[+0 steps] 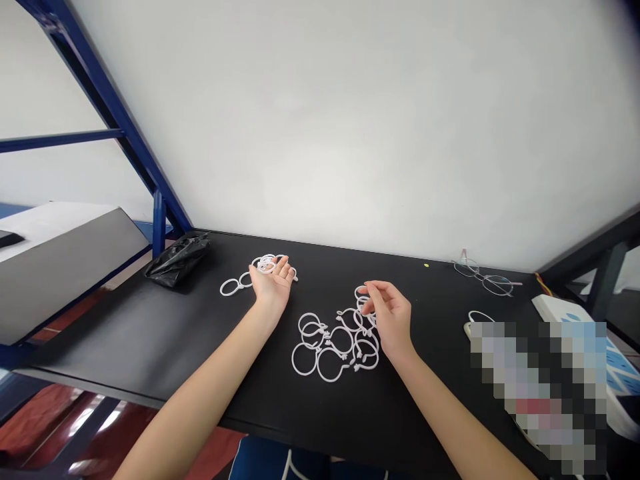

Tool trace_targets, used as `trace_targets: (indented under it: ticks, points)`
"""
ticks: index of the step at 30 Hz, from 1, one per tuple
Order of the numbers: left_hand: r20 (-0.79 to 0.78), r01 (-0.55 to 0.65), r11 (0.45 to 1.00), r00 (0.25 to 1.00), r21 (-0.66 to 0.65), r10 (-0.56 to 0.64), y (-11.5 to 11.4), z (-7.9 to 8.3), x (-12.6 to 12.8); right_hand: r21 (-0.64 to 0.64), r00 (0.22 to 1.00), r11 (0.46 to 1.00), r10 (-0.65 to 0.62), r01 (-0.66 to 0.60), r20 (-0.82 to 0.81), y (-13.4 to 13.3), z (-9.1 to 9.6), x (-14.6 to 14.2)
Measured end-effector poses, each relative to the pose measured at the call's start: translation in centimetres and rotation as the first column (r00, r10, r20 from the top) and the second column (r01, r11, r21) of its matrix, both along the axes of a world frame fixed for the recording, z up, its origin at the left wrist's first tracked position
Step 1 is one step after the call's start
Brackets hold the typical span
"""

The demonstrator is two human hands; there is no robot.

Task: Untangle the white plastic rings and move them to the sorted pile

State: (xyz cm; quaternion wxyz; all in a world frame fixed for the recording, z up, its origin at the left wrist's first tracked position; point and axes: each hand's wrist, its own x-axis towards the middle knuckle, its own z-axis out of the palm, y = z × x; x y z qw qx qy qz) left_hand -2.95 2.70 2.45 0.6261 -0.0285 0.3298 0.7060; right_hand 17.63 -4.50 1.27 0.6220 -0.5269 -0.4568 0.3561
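My left hand (274,283) is turned palm up over the far left part of the desk, its fingers stretched out. White plastic rings (267,267) with small clasps lie at its fingertips and thumb; whether any rest on the fingers cannot be told. Two linked rings (229,287) spread to the left of it. My right hand (393,313) is over the right edge of a second, looser pile of white rings (330,365). Its fingers are bent, with thumb and fingertips apart, close to the pile's far rings. Part of that pile is hidden behind the hand.
A crumpled black plastic bag (180,260) sits on the black desk (400,413) at the left. Eyeglasses (484,277) lie at the back right. A blurred-out item (540,393) and a white box (560,310) occupy the right side. Blue metal posts (159,220) rise at the left.
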Motion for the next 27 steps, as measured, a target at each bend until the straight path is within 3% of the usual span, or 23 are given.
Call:
trace_targets:
  ticks: [5, 10, 14, 17, 22, 27]
  points:
    - [0.015, -0.009, 1.000, 1.000, -0.008, 0.009, 0.0, 0.2, -0.2, 0.018, 0.997, 0.999, -0.028, 0.026, 0.074, 0.5, -0.1, 0.8]
    - [-0.031, 0.042, 0.999, 0.999, 0.008, -0.042, -0.2, 0.1, 0.2, 0.041, 0.959, 0.995, -0.097, 0.090, 0.265, 1.7, -1.2, 2.5]
    - [-0.176, 0.193, 0.980, 0.967, 0.045, -0.183, -0.5, 0.0, 0.9, 0.038, 0.840, 0.996, -0.088, 0.080, 0.535, 2.3, -2.3, 3.4]
    - [-0.362, 0.338, 0.938, 0.886, 0.082, -0.288, -1.1, -0.6, 2.1, 0.019, 0.770, 0.998, -0.058, 0.059, 0.636, 2.4, -2.8, 3.5]
    - [-0.564, 0.509, 0.858, 0.729, 0.068, -0.388, -2.3, -1.9, 4.1, 0.043, 0.786, 0.999, -0.007, -0.025, 0.618, 2.3, -2.9, 3.0]
    - [-0.595, 0.605, 0.793, 0.665, 0.075, -0.451, -2.8, -2.6, 4.7, 0.027, 0.876, 0.998, 0.031, -0.050, 0.481, 1.7, -2.5, 2.0]
